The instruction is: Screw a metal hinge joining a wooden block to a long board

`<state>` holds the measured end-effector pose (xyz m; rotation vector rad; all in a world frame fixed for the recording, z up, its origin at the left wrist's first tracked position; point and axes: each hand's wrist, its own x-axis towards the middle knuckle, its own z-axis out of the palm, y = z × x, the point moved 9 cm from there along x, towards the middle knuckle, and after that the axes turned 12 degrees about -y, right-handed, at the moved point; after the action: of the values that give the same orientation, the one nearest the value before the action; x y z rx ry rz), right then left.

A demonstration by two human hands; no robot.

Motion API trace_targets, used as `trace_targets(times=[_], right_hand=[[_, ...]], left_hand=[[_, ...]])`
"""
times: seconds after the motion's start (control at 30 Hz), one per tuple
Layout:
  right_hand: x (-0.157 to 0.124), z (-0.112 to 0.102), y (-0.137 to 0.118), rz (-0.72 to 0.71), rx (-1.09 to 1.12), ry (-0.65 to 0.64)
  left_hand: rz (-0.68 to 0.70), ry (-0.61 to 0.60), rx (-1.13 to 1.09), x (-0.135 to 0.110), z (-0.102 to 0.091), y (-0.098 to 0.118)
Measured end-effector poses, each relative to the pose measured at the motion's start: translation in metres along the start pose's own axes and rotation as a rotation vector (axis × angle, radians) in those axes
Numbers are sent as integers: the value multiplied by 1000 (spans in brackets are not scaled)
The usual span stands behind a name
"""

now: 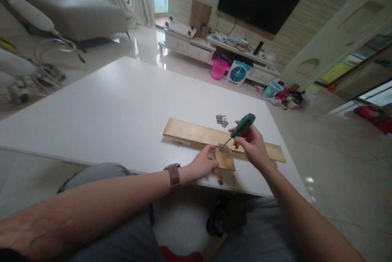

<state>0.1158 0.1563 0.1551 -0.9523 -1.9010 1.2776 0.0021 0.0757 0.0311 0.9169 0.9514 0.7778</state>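
Observation:
My right hand (253,144) grips a screwdriver (243,125) with a green and black handle, tilted so its shaft points down and left. The tip meets a small metal hinge (223,147), which lies where a long wooden plank (196,132) and a small wooden board (226,161) come together. The left edge of the small board is held by my left hand (204,163), fingers bent against it. Whether a screw sits under the tip is too small to tell. Beyond the plank lie several loose metal hinges (222,120).
A white table (116,106) carries the work; its near edge runs close to my legs. Small metal pieces (220,180) lie by that edge. Past the table stand a TV cabinet (191,49), a pink basket (218,70) and a blue-and-white fan (239,73).

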Motion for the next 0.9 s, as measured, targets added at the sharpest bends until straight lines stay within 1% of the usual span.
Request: trace_targets(times=[0.13, 0.3, 0.37, 0.57, 0.77, 0.9], right_hand=[[1, -4, 3, 23, -38, -11], [-2, -13, 1, 38, -191, 84], [-3, -13, -1, 36, -220, 96], [-2, -8, -3, 42, -114, 25], [-2, -11, 0, 52, -59, 58], [-1, -9, -1, 13, -31, 8]], left_hand=[[-10, 5, -26, 0, 0, -1], [-8, -10, -39, 1, 2, 0], [5, -15, -53, 1, 2, 0], [2, -11, -42, 2, 1, -3], [1, -12, -3, 4, 1, -8], [2, -20, -13, 6, 1, -10]])
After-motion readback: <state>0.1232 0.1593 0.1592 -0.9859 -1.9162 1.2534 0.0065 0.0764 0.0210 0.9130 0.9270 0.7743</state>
